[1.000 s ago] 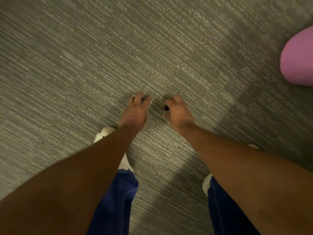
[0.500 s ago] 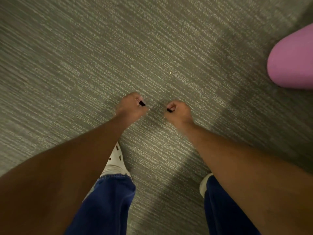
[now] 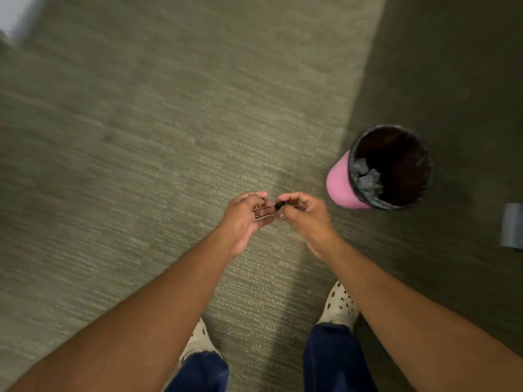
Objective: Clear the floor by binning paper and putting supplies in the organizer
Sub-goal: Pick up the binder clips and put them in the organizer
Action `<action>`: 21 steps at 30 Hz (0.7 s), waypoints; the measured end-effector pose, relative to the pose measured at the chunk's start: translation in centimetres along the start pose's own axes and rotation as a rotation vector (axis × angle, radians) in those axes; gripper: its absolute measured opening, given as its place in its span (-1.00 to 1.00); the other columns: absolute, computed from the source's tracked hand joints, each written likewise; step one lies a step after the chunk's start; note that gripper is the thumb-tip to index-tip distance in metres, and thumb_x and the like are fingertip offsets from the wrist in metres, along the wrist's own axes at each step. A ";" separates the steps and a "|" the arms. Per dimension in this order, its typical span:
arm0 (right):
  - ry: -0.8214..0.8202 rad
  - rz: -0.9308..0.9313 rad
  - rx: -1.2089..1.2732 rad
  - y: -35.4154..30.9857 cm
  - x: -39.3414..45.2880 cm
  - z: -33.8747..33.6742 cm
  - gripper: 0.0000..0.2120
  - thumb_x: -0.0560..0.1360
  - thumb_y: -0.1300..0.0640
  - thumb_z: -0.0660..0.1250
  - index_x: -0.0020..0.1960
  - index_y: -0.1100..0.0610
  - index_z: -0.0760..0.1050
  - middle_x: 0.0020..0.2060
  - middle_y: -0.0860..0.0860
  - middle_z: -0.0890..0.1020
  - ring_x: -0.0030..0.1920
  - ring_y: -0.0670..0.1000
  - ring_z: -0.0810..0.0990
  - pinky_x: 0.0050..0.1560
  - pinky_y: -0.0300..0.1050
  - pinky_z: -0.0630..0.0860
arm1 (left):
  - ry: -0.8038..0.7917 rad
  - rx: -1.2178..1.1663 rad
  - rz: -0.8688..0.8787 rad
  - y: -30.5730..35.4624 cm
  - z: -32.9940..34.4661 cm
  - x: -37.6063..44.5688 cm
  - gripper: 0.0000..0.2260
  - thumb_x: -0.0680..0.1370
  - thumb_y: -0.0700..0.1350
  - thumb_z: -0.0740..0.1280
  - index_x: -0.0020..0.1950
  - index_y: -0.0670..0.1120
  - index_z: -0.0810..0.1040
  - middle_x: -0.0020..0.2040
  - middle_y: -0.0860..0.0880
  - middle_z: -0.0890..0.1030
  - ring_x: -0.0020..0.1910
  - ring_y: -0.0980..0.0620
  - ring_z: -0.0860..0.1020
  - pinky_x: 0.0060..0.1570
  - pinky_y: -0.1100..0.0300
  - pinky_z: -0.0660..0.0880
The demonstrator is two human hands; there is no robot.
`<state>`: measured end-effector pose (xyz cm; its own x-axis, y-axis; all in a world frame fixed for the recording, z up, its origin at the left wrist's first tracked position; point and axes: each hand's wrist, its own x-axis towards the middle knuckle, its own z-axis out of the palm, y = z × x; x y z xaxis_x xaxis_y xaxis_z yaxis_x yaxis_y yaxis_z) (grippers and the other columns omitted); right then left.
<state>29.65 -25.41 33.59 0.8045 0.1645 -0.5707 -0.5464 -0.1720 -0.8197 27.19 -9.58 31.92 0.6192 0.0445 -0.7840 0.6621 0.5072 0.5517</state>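
My left hand [image 3: 243, 215] and my right hand [image 3: 305, 217] are raised side by side over the grey-green carpet, fingertips almost touching. My right hand pinches a small black clip [image 3: 279, 205] between thumb and fingers. In the curled fingers of my left hand lie small clips with silver wire handles [image 3: 263, 212]; blur hides their exact shape. To the right stands a pink bin [image 3: 338, 183] with a black liner, upright, with crumpled grey paper [image 3: 368, 179] inside.
A grey flat object [image 3: 512, 225] lies on the darker carpet at the right edge. A white patch [image 3: 12, 12] shows at the top left corner. My two white perforated shoes [image 3: 341, 305] stand below my hands. The carpet to the left is blurred.
I have risen from the floor, so the carpet is farther off. Both hands lifted with the small black items and came together. The bin's open top has come into view.
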 end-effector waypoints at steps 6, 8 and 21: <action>0.146 -0.147 0.089 -14.8 -7.4 -6.1 -0.74 0.52 0.53 0.32 -0.06 0.20 0.59 -0.09 0.21 0.64 -0.17 0.04 0.58 -0.12 -0.16 0.51 | -0.137 0.112 0.038 10.5 10.8 -10.6 -0.86 0.69 -0.20 0.26 0.20 -0.16 0.57 0.00 -0.17 0.68 -0.05 -0.12 0.69 -0.02 0.04 0.67; 0.205 -0.198 0.060 -18.4 -10.2 -8.5 -0.79 0.51 0.51 0.35 -0.04 0.23 0.59 -0.12 0.17 0.63 -0.20 -0.02 0.58 -0.17 -0.19 0.52 | -0.209 0.133 0.039 12.5 14.4 -14.0 -0.84 0.68 -0.18 0.27 0.21 -0.18 0.57 0.05 -0.19 0.70 -0.04 -0.11 0.70 -0.01 0.04 0.68; 0.592 -0.326 -0.004 -29.6 -24.2 -31.6 -0.86 0.45 0.39 0.50 -0.01 0.25 0.65 -0.13 0.14 0.75 -0.07 0.13 0.75 0.03 0.03 0.71 | -0.490 0.265 0.057 13.0 41.6 -25.4 -0.88 0.66 -0.24 0.31 0.15 -0.19 0.62 -0.02 -0.16 0.75 -0.12 -0.05 0.77 -0.17 0.12 0.71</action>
<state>33.74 -54.95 73.20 0.9206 -0.3515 -0.1704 -0.2542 -0.2079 -0.9445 37.65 -39.94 70.82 0.7390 -0.3722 -0.5615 0.6661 0.2793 0.6916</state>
